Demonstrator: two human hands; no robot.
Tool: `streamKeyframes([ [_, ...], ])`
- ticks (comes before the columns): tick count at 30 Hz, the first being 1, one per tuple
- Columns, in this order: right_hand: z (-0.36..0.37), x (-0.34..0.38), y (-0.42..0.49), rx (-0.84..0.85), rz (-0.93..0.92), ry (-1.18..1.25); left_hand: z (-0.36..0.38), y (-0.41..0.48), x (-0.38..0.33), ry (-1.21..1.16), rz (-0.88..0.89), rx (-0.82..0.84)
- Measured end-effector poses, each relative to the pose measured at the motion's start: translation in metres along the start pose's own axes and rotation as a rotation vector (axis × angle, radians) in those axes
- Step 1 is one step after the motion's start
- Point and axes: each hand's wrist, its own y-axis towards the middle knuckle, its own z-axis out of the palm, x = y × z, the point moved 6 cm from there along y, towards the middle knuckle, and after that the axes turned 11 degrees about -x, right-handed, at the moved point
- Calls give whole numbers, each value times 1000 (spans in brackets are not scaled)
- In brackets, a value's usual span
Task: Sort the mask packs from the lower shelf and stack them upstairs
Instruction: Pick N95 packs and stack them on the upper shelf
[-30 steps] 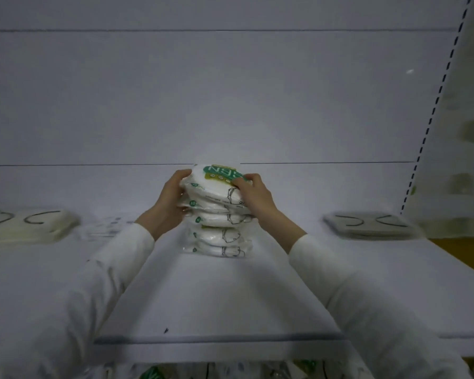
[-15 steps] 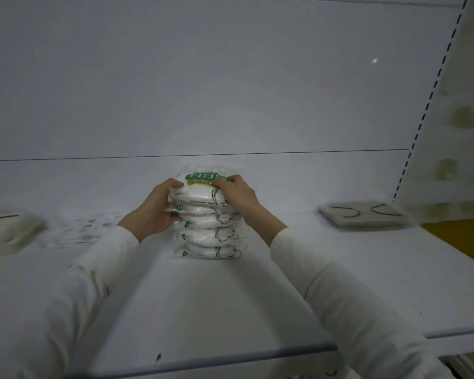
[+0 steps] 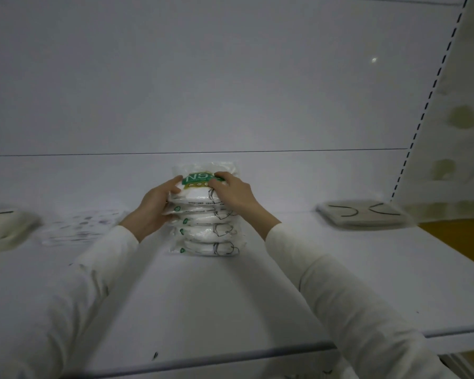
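A stack of several white mask packs (image 3: 206, 236) stands in the middle of the white upper shelf (image 3: 230, 302). The top pack (image 3: 200, 179), with a green label, lies on the stack. My left hand (image 3: 155, 207) grips the left side of the top packs, thumb on the green label. My right hand (image 3: 234, 194) lies over the right side, fingers curled on the top pack's label edge. Both white sleeves reach in from below.
A flat pack with black loops (image 3: 364, 214) lies at the right by the shelf's slotted upright (image 3: 427, 105). Another pale stack (image 3: 3, 228) sits at the far left, with a clear printed pack (image 3: 80, 225) beside it. The shelf's front edge (image 3: 230, 354) runs below.
The top pack has settled flatter onto the stack, with both hands staying on it. The view has tilted up, so the shelf edge sits lower in frame.
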Motion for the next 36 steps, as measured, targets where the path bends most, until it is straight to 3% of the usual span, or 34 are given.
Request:
streamKeyframes([
  [7, -16, 7, -1, 10, -16, -11, -11, -13, -19, 113, 66, -2],
  [12, -31, 9, -9, 1, -57, 39, -23, -25, -40, 324, 332, -47],
  [15, -42, 10, -11, -33, -112, -48, -31, -37, -51, 447, 549, -111],
  [18, -62, 10, -14, -136, -229, -159, -35, -52, -59, 626, 755, -163],
  [22, -97, 17, -36, -247, -464, -273, -11, -93, -64, 742, 928, -91],
  [28, -153, 10, -98, -208, -705, -482, 52, -166, -43, 907, 1000, 73],
  [36, -247, -77, -210, -78, -786, -439, 150, -284, 21, 716, 947, 231],
])
